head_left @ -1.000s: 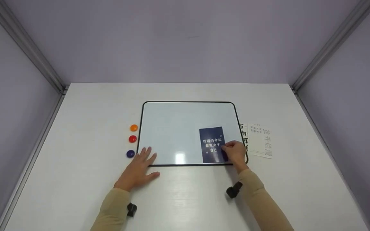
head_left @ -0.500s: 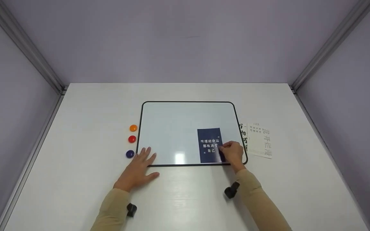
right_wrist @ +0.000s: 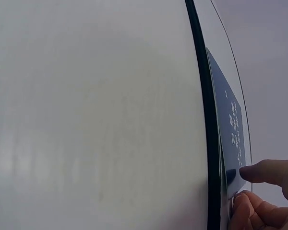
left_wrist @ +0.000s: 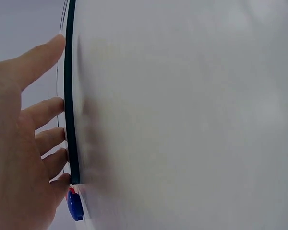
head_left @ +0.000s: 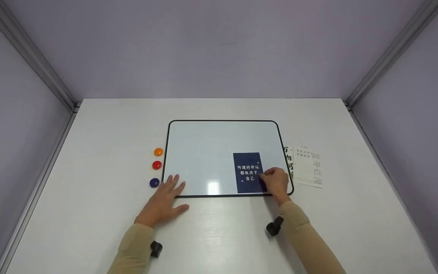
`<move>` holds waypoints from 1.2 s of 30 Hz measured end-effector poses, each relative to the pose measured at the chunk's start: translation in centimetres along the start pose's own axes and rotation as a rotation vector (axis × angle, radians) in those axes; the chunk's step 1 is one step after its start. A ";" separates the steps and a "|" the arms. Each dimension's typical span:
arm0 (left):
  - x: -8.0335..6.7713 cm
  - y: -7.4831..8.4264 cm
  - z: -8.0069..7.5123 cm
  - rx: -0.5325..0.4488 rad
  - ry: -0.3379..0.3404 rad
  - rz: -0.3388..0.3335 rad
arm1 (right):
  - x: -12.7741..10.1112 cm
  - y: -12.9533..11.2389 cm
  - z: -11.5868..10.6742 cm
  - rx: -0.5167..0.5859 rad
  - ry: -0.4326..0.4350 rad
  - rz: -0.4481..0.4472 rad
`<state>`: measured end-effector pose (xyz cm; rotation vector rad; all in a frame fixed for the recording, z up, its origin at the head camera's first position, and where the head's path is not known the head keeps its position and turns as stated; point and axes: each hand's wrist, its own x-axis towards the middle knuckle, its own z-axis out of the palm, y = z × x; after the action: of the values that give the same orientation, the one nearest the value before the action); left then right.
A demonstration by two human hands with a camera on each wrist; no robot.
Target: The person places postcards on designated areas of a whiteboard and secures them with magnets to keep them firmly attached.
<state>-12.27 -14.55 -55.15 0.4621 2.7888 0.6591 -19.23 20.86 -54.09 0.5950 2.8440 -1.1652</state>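
Note:
A dark blue card point(head_left: 248, 161) with white writing lies over the lower right part of a whiteboard point(head_left: 203, 148) with a black rim. My right hand point(head_left: 277, 180) pinches the card's right edge; in the right wrist view the thumb point(right_wrist: 264, 171) is on its printed face and the other fingers are curled at its edge. My left hand point(head_left: 162, 201) lies spread at the board's lower left corner, its fingertips over the rim and its thumb on the table. Beside it sits a blue round magnet point(head_left: 154, 182), also visible past the little finger in the left wrist view.
Left of the board, a red round magnet point(head_left: 157, 165) and an orange one point(head_left: 158, 152) line up above the blue one. White printed cards point(head_left: 308, 167) lie at the board's right edge, partly hidden. Panel walls point(head_left: 219, 49) enclose the white table point(head_left: 108, 137).
The blue card has shifted slightly left and straightened on the board, with my right hand moving along with it. In the last half second it barely moved. My left hand stayed put.

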 end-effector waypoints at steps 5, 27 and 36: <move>0.1 -0.2 0.0 -0.007 0.005 0.012 | -0.1 0.1 -0.1 0.003 0.005 -0.003; 1.1 0.5 0.2 0.071 0.125 -0.033 | -1.2 1.3 -1.1 -0.024 -0.076 -0.232; 1.1 0.6 -0.3 0.160 0.297 0.039 | -2.2 1.9 -1.8 -0.149 -0.145 -0.400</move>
<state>-13.20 -13.74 -54.75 0.4847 3.1373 0.5547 -16.26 22.50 -53.71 -0.0688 2.9652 -0.9684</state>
